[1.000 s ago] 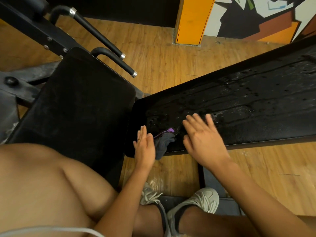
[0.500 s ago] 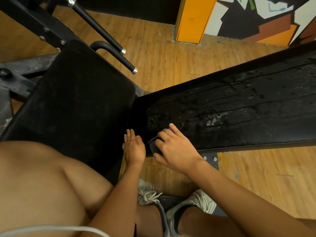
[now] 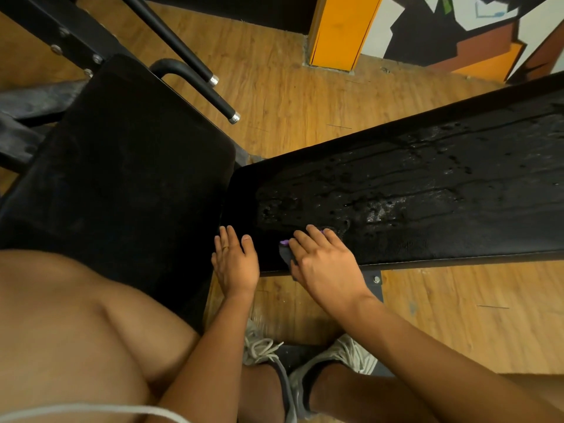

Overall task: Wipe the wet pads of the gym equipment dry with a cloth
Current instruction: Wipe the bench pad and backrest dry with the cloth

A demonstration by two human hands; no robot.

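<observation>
Wood-plank flooring (image 3: 290, 102) runs beneath the long black wet vinyl pad (image 3: 427, 193), which is beaded with water over most of its length. Our right hand (image 3: 326, 267), spread flat beside the dark grey purple-edged cloth (image 3: 285, 248) a second ago, now curls its fingers over it at the pad's near corner. Our left hand (image 3: 236, 264) rests flat, fingers together, at the pad's end. Wiping, we judge, is only starting.
</observation>
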